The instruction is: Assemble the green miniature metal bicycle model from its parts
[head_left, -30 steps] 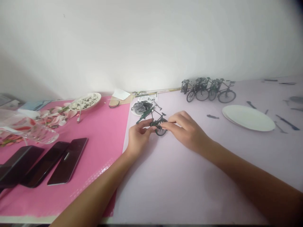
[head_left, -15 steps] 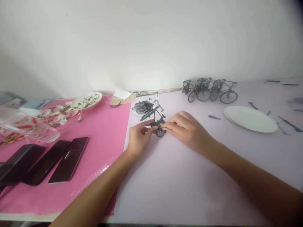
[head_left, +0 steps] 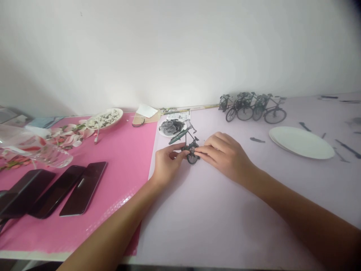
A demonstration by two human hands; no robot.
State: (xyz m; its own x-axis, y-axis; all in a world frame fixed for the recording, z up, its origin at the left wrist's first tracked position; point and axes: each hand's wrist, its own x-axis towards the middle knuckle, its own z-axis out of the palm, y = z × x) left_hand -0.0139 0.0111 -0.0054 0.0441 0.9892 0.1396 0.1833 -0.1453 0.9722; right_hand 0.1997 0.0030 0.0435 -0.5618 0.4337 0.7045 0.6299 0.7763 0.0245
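A small dark green model bicycle (head_left: 193, 158) is held upright over the light tabletop, one spoked wheel toward me and its handlebar up and away. My left hand (head_left: 168, 162) is closed on it from the left, thumb and fingers pinching near the frame and wheel. From the right, my right hand (head_left: 225, 151) has its fingertips pressed together at the wheel's side; any small part between them is hidden. Just behind the model, a small white plate (head_left: 161, 131) holds several loose spoked wheels (head_left: 170, 127).
Several model bicycles (head_left: 248, 109) stand against the wall. To the right lie white oval plates (head_left: 301, 143) and scattered dark parts (head_left: 257, 140). On the pink cover are dark phones (head_left: 83, 188), a clear plastic cup (head_left: 56, 156) and a bowl of pale pieces (head_left: 105, 119).
The whole view has shifted slightly. Both hands keep their hold on the model bicycle with hardly any visible movement.
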